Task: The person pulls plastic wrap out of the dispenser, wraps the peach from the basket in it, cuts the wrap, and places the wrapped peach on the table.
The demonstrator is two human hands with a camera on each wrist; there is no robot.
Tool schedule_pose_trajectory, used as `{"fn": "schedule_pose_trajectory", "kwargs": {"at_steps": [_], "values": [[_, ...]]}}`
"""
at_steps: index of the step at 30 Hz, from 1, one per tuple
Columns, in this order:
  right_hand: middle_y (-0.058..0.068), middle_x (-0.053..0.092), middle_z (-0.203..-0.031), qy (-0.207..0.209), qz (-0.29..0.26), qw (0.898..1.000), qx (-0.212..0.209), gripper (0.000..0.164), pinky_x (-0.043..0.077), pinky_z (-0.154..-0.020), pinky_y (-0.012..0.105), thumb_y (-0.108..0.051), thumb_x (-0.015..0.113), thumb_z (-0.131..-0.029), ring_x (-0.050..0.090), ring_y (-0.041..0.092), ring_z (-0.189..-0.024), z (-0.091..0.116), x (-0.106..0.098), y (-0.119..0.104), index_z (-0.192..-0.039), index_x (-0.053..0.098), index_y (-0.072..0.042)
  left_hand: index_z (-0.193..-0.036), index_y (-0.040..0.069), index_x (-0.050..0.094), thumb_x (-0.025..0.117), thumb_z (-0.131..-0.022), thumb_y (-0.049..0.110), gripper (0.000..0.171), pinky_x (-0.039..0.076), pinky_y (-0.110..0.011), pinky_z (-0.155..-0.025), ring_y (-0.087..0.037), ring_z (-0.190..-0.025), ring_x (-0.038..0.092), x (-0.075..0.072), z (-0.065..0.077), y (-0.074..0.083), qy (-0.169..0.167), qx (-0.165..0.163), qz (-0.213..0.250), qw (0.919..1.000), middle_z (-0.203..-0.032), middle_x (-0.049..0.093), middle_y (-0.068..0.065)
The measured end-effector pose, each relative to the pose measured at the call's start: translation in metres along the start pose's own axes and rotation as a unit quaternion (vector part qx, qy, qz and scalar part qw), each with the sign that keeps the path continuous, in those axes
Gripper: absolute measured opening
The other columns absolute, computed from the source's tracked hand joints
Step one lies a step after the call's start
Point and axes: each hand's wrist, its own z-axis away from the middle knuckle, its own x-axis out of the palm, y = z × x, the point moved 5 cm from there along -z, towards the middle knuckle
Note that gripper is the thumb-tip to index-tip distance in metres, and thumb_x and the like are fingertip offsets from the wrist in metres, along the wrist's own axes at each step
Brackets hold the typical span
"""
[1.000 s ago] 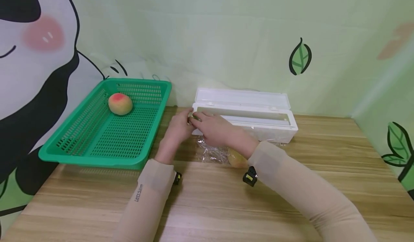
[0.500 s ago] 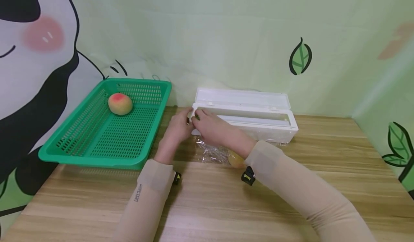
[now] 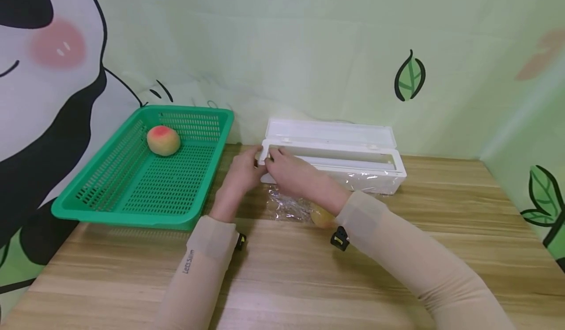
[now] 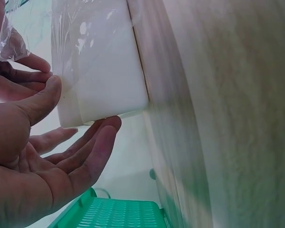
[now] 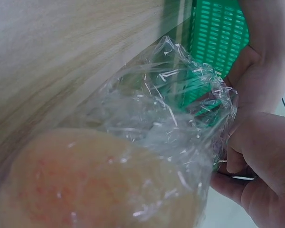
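Head view: white box [image 3: 366, 171] on the desk [image 3: 287, 281], right of centre; smooth, oblong, opening upward. Long axis runs left to right across the frame, right end slightly lower; hinged lid [image 3: 331, 131] raised along the rear edge. A pale roll [image 3: 353, 164] lies lengthwise inside. Left hand [image 3: 242, 173] at the box's left end; right hand [image 3: 295, 173] beside it over the front left corner, fingers bent. Crumpled clear film [image 3: 289, 207] and a yellowish fruit [image 3: 322, 215] lie in front of the box, below the right forearm. Green basket [image 3: 132, 219] at left holds a red-topped peach [image 3: 163, 141].

Left wrist view: box at upper centre, long axis running out through the top edge, shiny film over its front. Left hand partly open, gripping the end: thumb on one edge, fingers against the end face.

Right wrist view: fruit fills the lower left, reddish patch under wrinkled film. Right hand at lower right, fingers drawn together; cannot tell what they hold.
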Motion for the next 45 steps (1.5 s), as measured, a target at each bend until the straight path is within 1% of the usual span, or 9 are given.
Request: {"fn": "schedule_pose_trajectory", "kwargs": {"at_steps": [4, 8, 13, 17, 24, 29, 32, 39, 45], "values": [[0.017, 0.050, -0.125, 0.001, -0.008, 1.000, 0.004, 0.051, 0.036, -0.101, 0.032, -0.013, 0.073, -0.083, 0.048, 0.028, -0.115, 0.003, 0.001, 0.002, -0.130, 0.057, 0.003, -0.141, 0.001, 0.049, 0.067, -0.095, 0.025, 0.055, 0.048, -0.037, -0.080, -0.029, -0.098, 0.063, -0.001, 0.001, 0.002, 0.000, 0.000, 0.004, 1.0000, -0.111, 0.063, -0.018], [0.016, 0.051, -0.123, 0.008, -0.006, 1.000, 0.000, 0.052, 0.036, -0.100, 0.032, -0.010, 0.070, -0.083, 0.049, 0.027, -0.113, 0.005, 0.002, 0.003, -0.131, 0.055, 0.003, -0.140, 0.001, 0.050, 0.067, -0.095, 0.028, 0.056, 0.048, -0.037, -0.081, -0.029, -0.100, 0.063, -0.001, 0.002, 0.002, 0.000, -0.003, 0.007, 1.0000, -0.114, 0.063, -0.017], [0.014, 0.053, -0.117, 0.014, 0.011, 1.000, -0.008, 0.046, 0.037, -0.097, 0.033, -0.010, 0.068, -0.084, 0.050, 0.026, -0.108, 0.007, 0.002, 0.004, -0.127, 0.058, 0.002, -0.139, 0.002, 0.051, 0.068, -0.095, 0.028, 0.054, 0.049, -0.035, -0.080, -0.027, -0.101, 0.063, 0.000, 0.002, 0.002, -0.002, -0.005, 0.015, 0.9999, -0.114, 0.063, -0.015], [0.014, 0.053, -0.116, 0.016, 0.008, 1.000, -0.006, 0.041, 0.039, -0.096, 0.033, -0.008, 0.067, -0.085, 0.051, 0.026, -0.107, 0.008, 0.001, 0.005, -0.124, 0.060, 0.001, -0.140, 0.001, 0.050, 0.068, -0.095, 0.030, 0.056, 0.049, -0.033, -0.077, -0.027, -0.101, 0.062, 0.000, 0.001, 0.002, -0.006, -0.010, 0.019, 0.9998, -0.116, 0.062, -0.015], [0.015, 0.054, -0.115, 0.007, 0.009, 1.000, 0.004, 0.038, 0.041, -0.093, 0.032, -0.011, 0.069, -0.085, 0.051, 0.027, -0.105, 0.015, 0.000, 0.009, -0.120, 0.061, 0.002, -0.144, 0.000, 0.044, 0.069, -0.094, 0.030, 0.063, 0.049, -0.032, -0.076, -0.026, -0.101, 0.061, 0.001, 0.002, 0.003, -0.013, -0.026, 0.022, 0.9993, -0.120, 0.060, -0.016], [0.016, 0.054, -0.114, -0.004, 0.001, 1.000, 0.013, 0.038, 0.043, -0.092, 0.032, -0.014, 0.069, -0.087, 0.052, 0.029, -0.105, 0.022, 0.000, 0.014, -0.119, 0.061, 0.003, -0.144, 0.000, 0.044, 0.070, -0.094, 0.028, 0.063, 0.048, -0.032, -0.075, -0.026, -0.098, 0.061, 0.000, 0.002, 0.002, -0.014, -0.032, 0.020, 0.9992, -0.116, 0.061, -0.016], [0.017, 0.054, -0.115, -0.004, -0.003, 1.000, 0.012, 0.036, 0.044, -0.091, 0.032, -0.011, 0.067, -0.087, 0.052, 0.029, -0.105, 0.027, 0.001, 0.016, -0.119, 0.060, 0.004, -0.145, 0.001, 0.043, 0.070, -0.094, 0.028, 0.063, 0.048, -0.032, -0.073, -0.025, -0.097, 0.061, 0.001, 0.002, 0.001, -0.017, -0.036, 0.023, 0.9989, -0.115, 0.061, -0.016], [0.018, 0.055, -0.114, 0.005, 0.015, 1.000, 0.000, 0.037, 0.045, -0.089, 0.031, -0.010, 0.066, -0.087, 0.054, 0.028, -0.102, 0.032, 0.002, 0.018, -0.120, 0.060, 0.006, -0.144, 0.000, 0.043, 0.069, -0.094, 0.029, 0.063, 0.048, -0.033, -0.078, -0.026, -0.100, 0.060, 0.002, 0.002, 0.002, -0.018, -0.036, 0.018, 0.9990, -0.122, 0.059, -0.017], [0.018, 0.054, -0.115, 0.000, 0.014, 1.000, 0.006, 0.041, 0.044, -0.092, 0.031, -0.013, 0.069, -0.088, 0.053, 0.029, -0.103, 0.035, 0.003, 0.020, -0.123, 0.059, 0.007, -0.144, -0.001, 0.044, 0.068, -0.095, 0.028, 0.062, 0.048, -0.035, -0.082, -0.027, -0.104, 0.059, 0.002, 0.002, 0.002, -0.017, -0.030, 0.013, 0.9993, -0.129, 0.056, -0.018]]}}
